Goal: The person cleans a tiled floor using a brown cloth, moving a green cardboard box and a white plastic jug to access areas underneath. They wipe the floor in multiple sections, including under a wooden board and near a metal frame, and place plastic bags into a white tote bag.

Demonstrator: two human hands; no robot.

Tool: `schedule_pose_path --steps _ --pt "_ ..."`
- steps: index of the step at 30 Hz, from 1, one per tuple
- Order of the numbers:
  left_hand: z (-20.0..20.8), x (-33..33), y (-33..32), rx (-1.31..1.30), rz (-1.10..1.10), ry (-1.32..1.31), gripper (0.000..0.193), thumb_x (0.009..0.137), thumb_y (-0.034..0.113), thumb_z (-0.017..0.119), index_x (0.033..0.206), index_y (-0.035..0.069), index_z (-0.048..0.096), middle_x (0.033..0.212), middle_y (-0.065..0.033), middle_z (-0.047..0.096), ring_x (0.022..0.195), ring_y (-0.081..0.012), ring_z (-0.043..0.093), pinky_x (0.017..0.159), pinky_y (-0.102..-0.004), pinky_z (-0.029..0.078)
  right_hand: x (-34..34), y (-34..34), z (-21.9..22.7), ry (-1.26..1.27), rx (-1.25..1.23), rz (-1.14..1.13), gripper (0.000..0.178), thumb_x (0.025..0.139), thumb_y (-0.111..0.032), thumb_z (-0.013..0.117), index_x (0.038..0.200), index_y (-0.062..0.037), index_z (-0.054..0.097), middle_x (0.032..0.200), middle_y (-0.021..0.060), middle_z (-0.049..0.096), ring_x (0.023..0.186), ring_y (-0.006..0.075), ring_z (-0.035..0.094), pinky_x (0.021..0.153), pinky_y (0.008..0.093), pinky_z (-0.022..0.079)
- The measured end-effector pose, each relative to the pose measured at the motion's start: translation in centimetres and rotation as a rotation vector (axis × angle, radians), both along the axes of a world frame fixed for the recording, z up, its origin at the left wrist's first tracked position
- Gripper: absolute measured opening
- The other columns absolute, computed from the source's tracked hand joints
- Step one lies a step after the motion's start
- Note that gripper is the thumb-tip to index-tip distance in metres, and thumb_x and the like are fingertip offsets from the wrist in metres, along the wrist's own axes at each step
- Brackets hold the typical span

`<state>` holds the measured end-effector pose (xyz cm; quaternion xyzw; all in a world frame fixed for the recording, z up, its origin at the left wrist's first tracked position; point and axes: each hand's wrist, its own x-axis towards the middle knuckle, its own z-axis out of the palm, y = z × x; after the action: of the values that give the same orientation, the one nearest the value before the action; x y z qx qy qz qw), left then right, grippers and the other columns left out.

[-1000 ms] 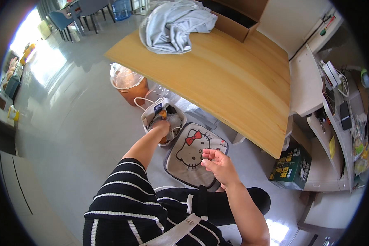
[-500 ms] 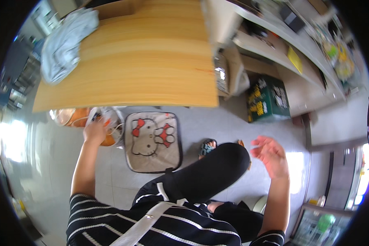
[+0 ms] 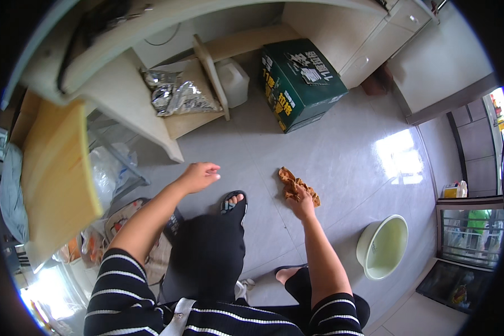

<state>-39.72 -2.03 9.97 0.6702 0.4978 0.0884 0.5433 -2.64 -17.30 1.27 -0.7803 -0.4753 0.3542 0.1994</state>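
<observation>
- We see a grey tiled floor [image 3: 341, 151] filling most of the view, with a bright patch of glare to the right.
- At the far left a pale low shelf unit [image 3: 123, 101] holds crumpled silver foil bags [image 3: 179, 92], with a white plastic jug [image 3: 233, 82] just beside its upright board.
- A dark green printed carton [image 3: 297, 78] sits on the floor at the far middle, right of the jug.
- A wooden tabletop [image 3: 53, 168] curves along the left edge.
- Near right, a pale green basin [image 3: 382, 246] stands on the floor, well apart from the hands.
- Our right hand [image 3: 301, 203] rests on a crumpled orange-brown rag [image 3: 297, 186], fingers closed over its near end, pressing it to the floor in the middle of the view.
- Our left hand [image 3: 199, 175] hangs above the floor, fingers loosely spread and holding nothing, left of the rag.
- A sandalled foot [image 3: 232, 201] lies between the two hands.
</observation>
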Motion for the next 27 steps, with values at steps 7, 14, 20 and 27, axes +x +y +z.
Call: schedule_pose_path --steps 7,14,20,27 --pt "-13.3 5.4 5.9 -0.039 -0.416 0.875 0.072 0.085 0.037 0.068 0.146 0.012 0.039 0.152 -0.0216 0.032 0.138 -0.0353 0.038 0.111 -0.0516 0.033 0.0 3.0 -3.7 -0.374 -0.331 0.126 0.071 0.084 -0.029 0.069 0.146 -0.0429 0.038 0.156 0.0148 0.027 0.143 0.0412 0.023 0.103 0.0602 0.036" --pt "-15.7 4.1 5.8 0.016 -0.404 1.006 0.086 0.085 0.038 0.069 0.154 0.018 0.021 0.161 -0.0184 0.01 0.146 -0.037 0.02 0.117 -0.0582 0.015 -1.4 10.4 -7.0 -0.344 0.302 0.226 0.039 0.084 -0.023 0.069 0.122 -0.0319 0.065 0.125 0.0039 0.055 0.112 0.0322 0.05 0.092 0.0469 0.043" --pt "-16.1 4.9 6.8 0.031 -0.544 1.062 0.093 0.081 0.043 0.069 0.155 0.015 0.019 0.16 -0.0219 0.012 0.145 -0.0394 0.021 0.115 -0.0563 0.017 -6.2 32.3 -7.9 -0.492 0.751 0.408 0.035 0.082 -0.021 0.068 0.116 -0.028 0.066 0.123 0.004 0.054 0.11 0.0336 0.05 0.095 0.0482 0.044" --pt "-14.4 5.4 8.3 -0.045 -0.609 1.064 0.097 0.079 0.047 0.07 0.154 0.013 0.02 0.159 -0.0267 0.011 0.144 -0.0423 0.024 0.116 -0.0556 0.016 -8.3 33.1 -13.7 -0.653 0.773 0.436 0.043 0.08 -0.024 0.065 0.122 -0.0316 0.063 0.128 0.0029 0.052 0.117 0.0357 0.044 0.096 0.0598 0.039"
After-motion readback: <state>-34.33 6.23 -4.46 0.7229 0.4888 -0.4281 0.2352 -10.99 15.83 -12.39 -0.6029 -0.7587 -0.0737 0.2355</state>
